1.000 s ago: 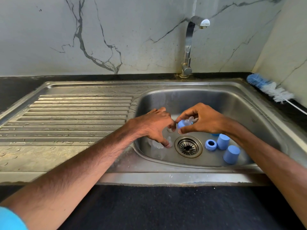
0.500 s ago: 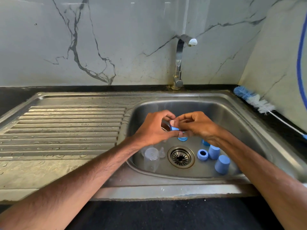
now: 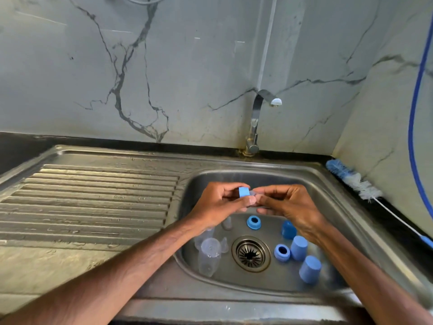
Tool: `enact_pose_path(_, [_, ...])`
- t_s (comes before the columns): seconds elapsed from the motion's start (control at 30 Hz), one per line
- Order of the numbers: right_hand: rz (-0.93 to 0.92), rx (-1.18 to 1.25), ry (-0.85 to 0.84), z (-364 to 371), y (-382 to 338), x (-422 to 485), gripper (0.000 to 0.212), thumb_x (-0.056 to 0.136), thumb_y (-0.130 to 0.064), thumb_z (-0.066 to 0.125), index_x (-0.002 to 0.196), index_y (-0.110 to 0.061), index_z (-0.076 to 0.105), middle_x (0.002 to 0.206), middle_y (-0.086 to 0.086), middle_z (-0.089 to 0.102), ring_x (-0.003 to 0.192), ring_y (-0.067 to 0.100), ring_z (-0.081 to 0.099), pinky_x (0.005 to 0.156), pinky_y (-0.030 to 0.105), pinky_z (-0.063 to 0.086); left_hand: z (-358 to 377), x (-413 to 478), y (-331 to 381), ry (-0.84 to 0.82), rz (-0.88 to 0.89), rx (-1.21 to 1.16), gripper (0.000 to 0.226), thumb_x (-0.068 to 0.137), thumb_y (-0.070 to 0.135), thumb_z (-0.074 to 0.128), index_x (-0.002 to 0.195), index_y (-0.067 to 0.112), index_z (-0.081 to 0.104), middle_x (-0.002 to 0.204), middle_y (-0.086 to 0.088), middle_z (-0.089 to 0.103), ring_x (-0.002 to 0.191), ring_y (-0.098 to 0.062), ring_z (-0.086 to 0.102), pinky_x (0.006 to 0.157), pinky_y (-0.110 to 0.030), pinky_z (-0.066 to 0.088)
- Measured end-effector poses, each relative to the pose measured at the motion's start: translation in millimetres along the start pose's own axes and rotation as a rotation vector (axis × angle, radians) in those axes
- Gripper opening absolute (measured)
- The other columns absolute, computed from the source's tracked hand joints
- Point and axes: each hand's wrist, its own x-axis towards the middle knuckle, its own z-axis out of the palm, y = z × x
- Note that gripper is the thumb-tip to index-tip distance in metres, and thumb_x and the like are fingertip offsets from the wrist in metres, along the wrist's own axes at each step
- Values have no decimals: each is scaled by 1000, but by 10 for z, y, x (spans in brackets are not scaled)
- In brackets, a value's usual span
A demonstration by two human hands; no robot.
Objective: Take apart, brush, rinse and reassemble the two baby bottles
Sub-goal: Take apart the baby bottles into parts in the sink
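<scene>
Over the sink basin (image 3: 332,207), my left hand (image 3: 218,205) grips a small blue collar ring (image 3: 243,192). My right hand (image 3: 288,205) pinches the clear nipple (image 3: 254,194) that sticks out of that ring. On the basin floor lie two clear bottles (image 3: 208,254) at the left, with a clear nipple (image 3: 226,223) behind them. Two more blue rings (image 3: 253,222) (image 3: 281,252) lie near the drain (image 3: 251,253). Blue caps (image 3: 299,247) (image 3: 309,269) stand at the right, and another blue piece (image 3: 288,229) is partly hidden by my right wrist.
A bottle brush (image 3: 353,181) with blue and white bristles lies on the dark counter at the right, its handle running toward me. The tap (image 3: 256,123) stands behind the basin with no water running. A wet ribbed drainboard (image 3: 89,202) spreads to the left. A blue hose (image 3: 419,90) hangs at the right.
Both hands rose from the basin floor with the ring and nipple and now hold them higher. A blue ring now lies behind the drain. The view tilted up.
</scene>
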Motion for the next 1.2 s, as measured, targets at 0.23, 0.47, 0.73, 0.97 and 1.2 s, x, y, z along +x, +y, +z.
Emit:
enact_pose_path(0.23, [-14,-87,60,67,-45,-43,23,77,-16,85,95,-3,81,88,20,79,82,34,79,69,27,64,71,-60,46,-94,-99,-74,29,95,10,72,122,1,70,103,-17,78,101,-22,76,84,-28,61])
enact_pose_path(0.47, [-57,-347,202,264,28,-16,7,88,-3,80,85,0,74,68,13,76,64,28,77,61,37,65,123,-119,37,-39,-104,-20,27,94,11,73,118,-1,72,98,-18,78,96,-26,77,82,-28,61])
enact_pose_path(0.73, [166,-116,99,191,-54,-59,7,92,-3,75,94,3,74,78,23,76,68,26,77,63,26,63,129,-139,142,-37,211,410,22,89,26,79,105,12,74,91,2,77,89,-15,74,85,-33,59])
enact_pose_path(0.97, [112,-122,18,189,-35,-43,16,97,-3,69,111,-3,76,93,15,80,88,26,79,69,28,64,-11,-66,105,47,128,410,43,81,27,87,119,13,73,101,4,79,93,-3,74,86,-19,56])
enact_pose_path(1.2, [125,-119,27,213,22,-29,16,91,-8,75,106,-6,80,94,13,80,89,26,79,75,24,63,70,-72,24,68,250,621,49,78,33,89,122,15,74,103,7,76,90,-2,69,78,-10,50])
